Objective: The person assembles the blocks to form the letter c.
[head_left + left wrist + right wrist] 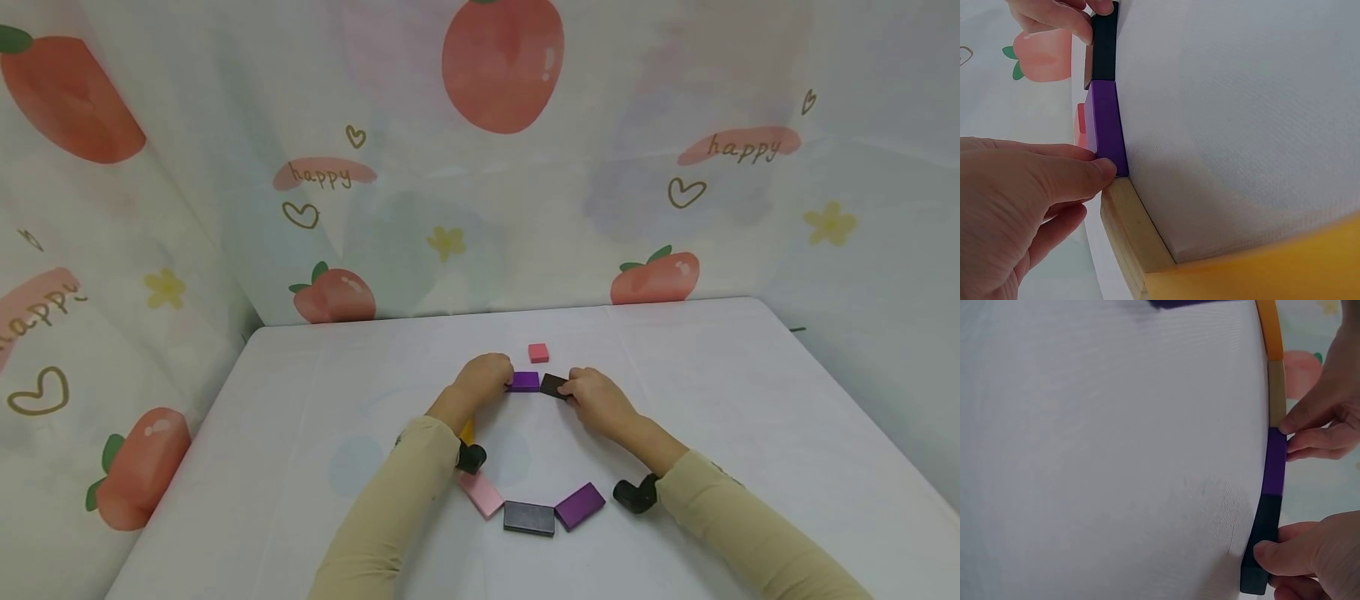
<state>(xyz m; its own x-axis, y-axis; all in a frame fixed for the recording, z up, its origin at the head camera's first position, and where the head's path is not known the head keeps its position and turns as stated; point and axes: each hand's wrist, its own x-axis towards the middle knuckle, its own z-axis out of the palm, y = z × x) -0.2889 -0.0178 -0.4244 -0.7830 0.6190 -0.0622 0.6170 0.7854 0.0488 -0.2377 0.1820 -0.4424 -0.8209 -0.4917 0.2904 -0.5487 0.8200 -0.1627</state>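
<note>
At the far side of the white table, my left hand (pixel 483 379) pinches the near end of a purple block (pixel 1107 125) between thumb and fingers. The purple block's other end meets a dark block (pixel 553 385). My right hand (pixel 603 406) pinches that dark block with thumb and fingertips, its thumb on the top face (pixel 1266 519). A plain wooden block (pixel 1135 228) touches the purple one beside my left thumb, and an orange block (pixel 1270 331) follows it. In the head view my left hand and arm hide the wooden block and most of the orange one.
A small red-pink block (pixel 538 353) lies behind the row. Nearer to me, a pink block (pixel 481 494), a dark grey block (pixel 529 518) and a second purple block (pixel 580 507) form a curve on the white table (pixel 300 500). A fruit-printed curtain (pixel 525 208) hangs behind.
</note>
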